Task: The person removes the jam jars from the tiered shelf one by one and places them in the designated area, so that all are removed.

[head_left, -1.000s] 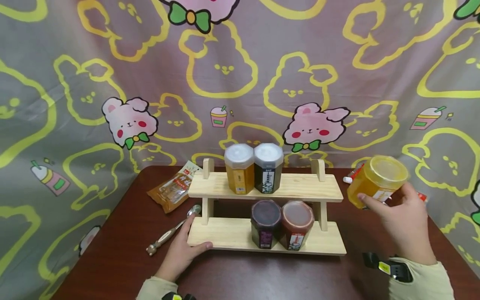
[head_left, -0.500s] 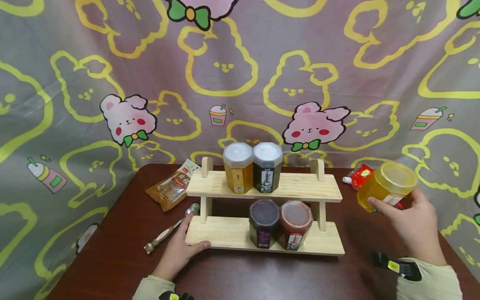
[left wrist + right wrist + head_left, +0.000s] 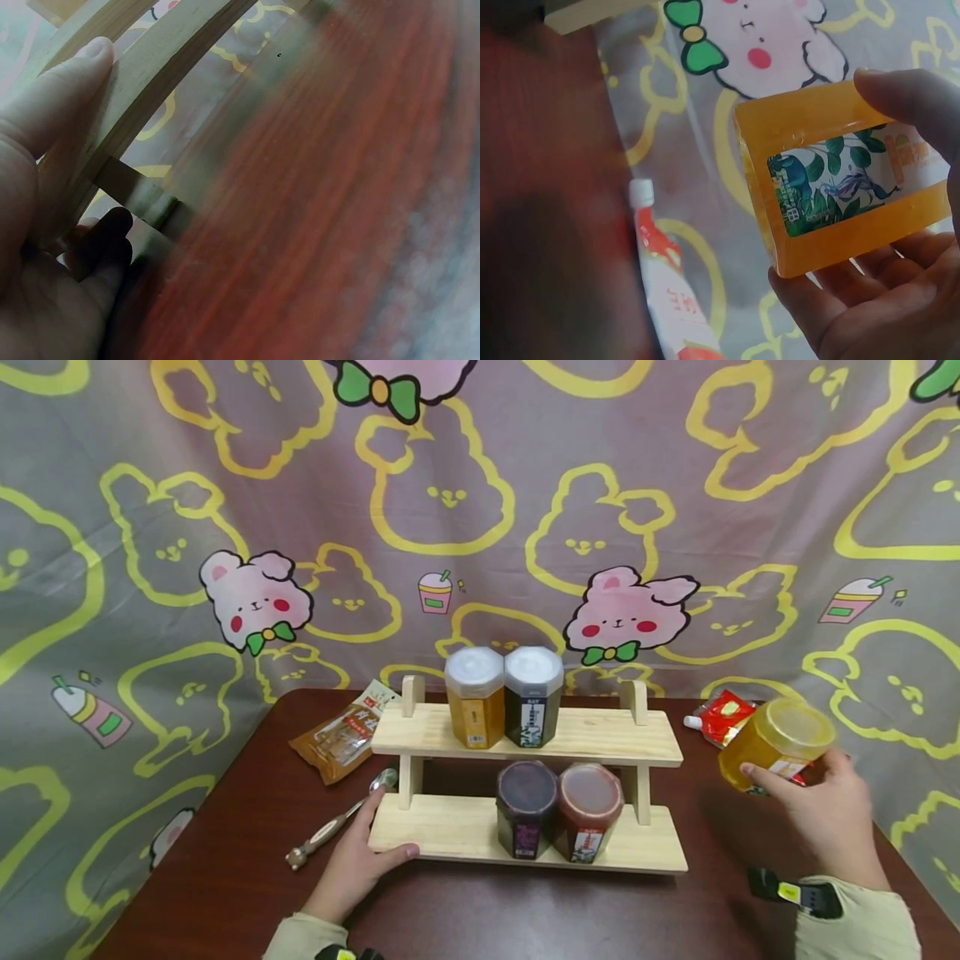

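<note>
My right hand (image 3: 823, 806) grips a jar of amber honey (image 3: 776, 743) with a yellowish lid, off the table at the right. In the right wrist view, thumb and fingers wrap the honey jar (image 3: 825, 142), its leaf-patterned label showing. My left hand (image 3: 362, 860) holds the left end of a two-tier wooden rack (image 3: 442, 835), thumb over the lower board's edge and fingers around it. On the upper tier stand an amber jar (image 3: 476, 706) and a dark jar (image 3: 533, 706). A purple-dark jar (image 3: 527, 814) and a reddish jar (image 3: 588, 818) stand side by side below.
A brown snack packet (image 3: 341, 739) lies behind the rack's left end, near a long-handled spoon (image 3: 326, 831). Behind the held jar lies a red spouted pouch (image 3: 723, 714). A patterned curtain (image 3: 480, 527) hangs along the table's far edge.
My right hand has moved right and slightly down with the honey jar, uncovering more of the red pouch. The left hand keeps its place on the rack, and the shelved jars stand still.
</note>
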Motion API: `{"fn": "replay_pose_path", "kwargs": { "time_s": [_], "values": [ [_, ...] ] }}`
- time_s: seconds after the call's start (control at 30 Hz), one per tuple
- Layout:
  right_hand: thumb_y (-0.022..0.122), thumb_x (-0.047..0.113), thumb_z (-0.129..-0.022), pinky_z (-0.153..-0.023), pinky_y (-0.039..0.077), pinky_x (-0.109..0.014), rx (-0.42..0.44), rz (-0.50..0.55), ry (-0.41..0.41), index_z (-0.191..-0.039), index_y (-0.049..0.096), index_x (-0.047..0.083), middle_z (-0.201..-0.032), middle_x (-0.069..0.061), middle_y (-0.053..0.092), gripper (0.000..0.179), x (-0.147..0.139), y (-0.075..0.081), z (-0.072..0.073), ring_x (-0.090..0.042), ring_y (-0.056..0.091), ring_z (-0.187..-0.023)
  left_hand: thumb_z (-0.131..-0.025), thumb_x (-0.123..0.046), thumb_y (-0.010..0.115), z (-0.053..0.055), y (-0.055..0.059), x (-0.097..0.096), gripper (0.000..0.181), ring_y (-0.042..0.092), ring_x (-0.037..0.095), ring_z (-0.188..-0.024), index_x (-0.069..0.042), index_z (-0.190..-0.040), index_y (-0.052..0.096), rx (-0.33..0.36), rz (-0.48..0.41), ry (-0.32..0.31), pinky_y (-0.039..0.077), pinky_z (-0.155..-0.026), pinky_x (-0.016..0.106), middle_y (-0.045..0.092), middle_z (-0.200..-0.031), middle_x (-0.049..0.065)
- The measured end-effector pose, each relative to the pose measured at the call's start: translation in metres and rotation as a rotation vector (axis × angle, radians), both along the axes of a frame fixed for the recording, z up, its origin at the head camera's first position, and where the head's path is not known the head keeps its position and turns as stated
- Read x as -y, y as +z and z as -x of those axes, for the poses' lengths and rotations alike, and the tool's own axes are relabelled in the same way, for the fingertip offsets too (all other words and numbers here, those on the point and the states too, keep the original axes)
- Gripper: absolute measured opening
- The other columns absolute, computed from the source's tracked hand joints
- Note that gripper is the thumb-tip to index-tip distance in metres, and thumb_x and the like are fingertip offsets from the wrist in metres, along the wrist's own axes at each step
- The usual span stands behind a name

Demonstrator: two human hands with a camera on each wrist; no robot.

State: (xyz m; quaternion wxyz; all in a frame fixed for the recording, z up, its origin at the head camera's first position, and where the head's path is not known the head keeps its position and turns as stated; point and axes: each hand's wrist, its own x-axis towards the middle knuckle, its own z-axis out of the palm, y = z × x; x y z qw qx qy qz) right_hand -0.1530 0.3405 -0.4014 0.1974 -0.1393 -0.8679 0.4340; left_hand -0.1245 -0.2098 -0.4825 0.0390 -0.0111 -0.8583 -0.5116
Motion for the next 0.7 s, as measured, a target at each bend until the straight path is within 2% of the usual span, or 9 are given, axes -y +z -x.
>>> {"fn": "replay_pose_path", "kwargs": {
  "time_s": [0.13, 0.2, 0.3, 0.4, 0.57, 0.7],
  "values": [
    [0.085, 0.031, -0.082, -0.065, 0.042, -0.007, 0.006, 0.009, 0.020, -0.143, 0.045, 0.004, -0.104, 0.016, 0.053, 0.077, -0.005, -0.008, 0.002, 0.005, 0.047, -0.087, -0.073, -0.025, 0.091, 0.000, 0.000, 0.000, 0.108, 0.041, 0.033, -0.137, -0.008, -0.158, 0.027, 0.005, -0.002, 0.000, 0.030, -0.112, 0.052, 0.040, -0.154, 0.023],
    [0.085, 0.032, -0.083, -0.065, 0.041, -0.009, 0.018, 0.000, 0.019, -0.143, 0.045, 0.004, -0.108, 0.009, 0.056, 0.078, -0.006, -0.012, 0.002, 0.004, 0.045, -0.088, -0.073, -0.025, 0.091, 0.000, 0.000, 0.000, 0.108, 0.041, 0.033, -0.137, -0.007, -0.158, 0.027, 0.003, 0.003, -0.002, 0.030, -0.112, 0.052, 0.040, -0.154, 0.023],
    [0.084, 0.034, -0.083, -0.066, 0.040, -0.012, 0.036, -0.021, 0.018, -0.144, 0.044, 0.002, -0.116, -0.008, 0.058, 0.079, -0.008, -0.017, 0.003, 0.001, 0.044, -0.090, -0.073, -0.025, 0.091, 0.000, 0.000, 0.000, 0.108, 0.040, 0.033, -0.137, -0.007, -0.158, 0.027, -0.001, 0.009, -0.005, 0.030, -0.112, 0.052, 0.040, -0.155, 0.022],
    [0.083, 0.036, -0.084, -0.064, 0.040, -0.015, 0.061, -0.039, 0.018, -0.144, 0.043, 0.000, -0.121, -0.020, 0.056, 0.080, -0.010, -0.022, 0.005, -0.007, 0.046, -0.090, -0.074, -0.026, 0.091, 0.001, 0.001, 0.000, 0.108, 0.040, 0.032, -0.138, -0.007, -0.158, 0.026, 0.002, 0.007, -0.009, 0.030, -0.113, 0.052, 0.039, -0.155, 0.022],
    [0.081, 0.038, -0.085, -0.061, 0.040, -0.019, 0.099, -0.042, 0.009, -0.144, 0.042, -0.002, -0.124, -0.026, 0.055, 0.082, -0.013, -0.031, 0.007, -0.021, 0.047, -0.090, -0.074, -0.027, 0.091, 0.001, 0.001, 0.000, 0.108, 0.039, 0.033, -0.138, -0.008, -0.158, 0.026, 0.009, 0.005, -0.011, 0.030, -0.113, 0.051, 0.038, -0.156, 0.022],
    [0.078, 0.039, -0.087, -0.063, 0.040, -0.021, 0.127, -0.027, -0.005, -0.146, 0.039, -0.004, -0.129, -0.030, 0.053, 0.083, -0.013, -0.036, 0.009, -0.030, 0.048, -0.098, -0.074, -0.027, 0.091, 0.001, 0.000, 0.001, 0.108, 0.039, 0.034, -0.138, -0.008, -0.158, 0.026, 0.005, 0.012, -0.008, 0.030, -0.113, 0.052, 0.038, -0.156, 0.022]
  ]
}}
